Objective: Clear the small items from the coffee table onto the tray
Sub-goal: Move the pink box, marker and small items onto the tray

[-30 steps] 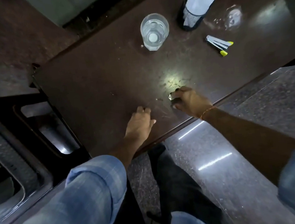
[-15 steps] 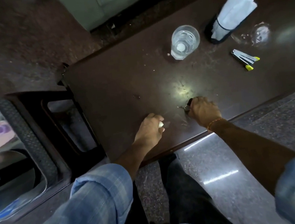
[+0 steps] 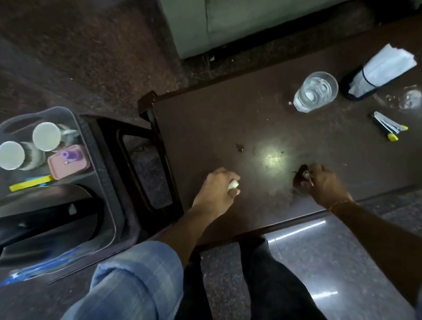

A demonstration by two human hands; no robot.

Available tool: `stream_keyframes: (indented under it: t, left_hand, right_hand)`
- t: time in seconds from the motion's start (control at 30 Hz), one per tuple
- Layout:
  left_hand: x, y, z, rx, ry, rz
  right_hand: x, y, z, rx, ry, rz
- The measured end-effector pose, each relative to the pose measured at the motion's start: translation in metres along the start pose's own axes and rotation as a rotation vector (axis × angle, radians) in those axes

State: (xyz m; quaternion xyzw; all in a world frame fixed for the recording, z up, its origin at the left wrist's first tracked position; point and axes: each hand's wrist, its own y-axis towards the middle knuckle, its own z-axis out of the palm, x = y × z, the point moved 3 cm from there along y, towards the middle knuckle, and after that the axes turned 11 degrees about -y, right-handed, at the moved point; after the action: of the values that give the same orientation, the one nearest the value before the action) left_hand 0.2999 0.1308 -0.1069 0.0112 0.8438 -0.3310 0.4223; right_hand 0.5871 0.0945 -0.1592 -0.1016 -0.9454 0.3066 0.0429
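Observation:
My left hand (image 3: 216, 192) hovers low over the dark coffee table (image 3: 200, 124) near its front left, fingers closed on a small white object (image 3: 233, 184). My right hand (image 3: 322, 186) is at the front middle, closed on a small dark metal item (image 3: 305, 175) that I cannot identify. A grey tray (image 3: 93, 152) stands to the left of the table, holding two white cups (image 3: 10, 155), a pink case (image 3: 69, 162), a yellow strip and a black kettle (image 3: 35, 219). On the table lie white pens with yellow caps (image 3: 390, 127).
A glass of water (image 3: 315, 94) and a black mesh holder with white napkins (image 3: 376, 74) stand at the table's far right. A clear glass dish (image 3: 408, 98) sits beside them. A dark stool (image 3: 139, 165) lies between tray and table. A sofa base is beyond.
The view has swung left, bringing the tray fully into sight. My left hand has closed on the white object. My right hand has lifted the small dark item slightly.

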Motion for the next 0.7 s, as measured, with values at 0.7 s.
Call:
stream_keyframes:
  t: [0.7]
  left_hand:
    - [0.003,-0.024,-0.039,-0.058,-0.093,0.011]
  right_hand:
    - [0.062,-0.009,-0.034,-0.017,0.283,0.041]
